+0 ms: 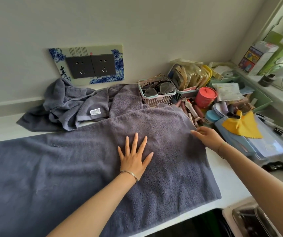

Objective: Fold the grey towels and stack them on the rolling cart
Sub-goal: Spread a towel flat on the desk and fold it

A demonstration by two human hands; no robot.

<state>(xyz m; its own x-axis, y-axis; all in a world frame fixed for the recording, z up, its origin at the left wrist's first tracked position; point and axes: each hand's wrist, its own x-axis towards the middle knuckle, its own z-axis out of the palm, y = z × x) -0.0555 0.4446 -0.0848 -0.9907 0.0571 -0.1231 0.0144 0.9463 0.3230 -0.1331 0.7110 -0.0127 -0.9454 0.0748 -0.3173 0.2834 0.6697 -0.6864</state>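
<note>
Head view: towel point(69, 168) lies lengthwise left-right, left hand point(134, 156) flat, right hand point(205, 135) pinching its edge.

Left hand point(134, 155): palm down, fingers spread flat and pointing away from the body, forearm extended from lower left, thin bangle at wrist. Right hand point(205, 135): reached forward and leftward, fingers loosely curled, fingertips point(194, 132) lowered; forearm extended from lower right.

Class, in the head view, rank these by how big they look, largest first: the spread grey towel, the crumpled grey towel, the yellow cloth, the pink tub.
1. Spread grey towel
2. Crumpled grey towel, farther back
3. Yellow cloth
4. Pink tub, farther back, so its place after the cloth is unsure
</note>
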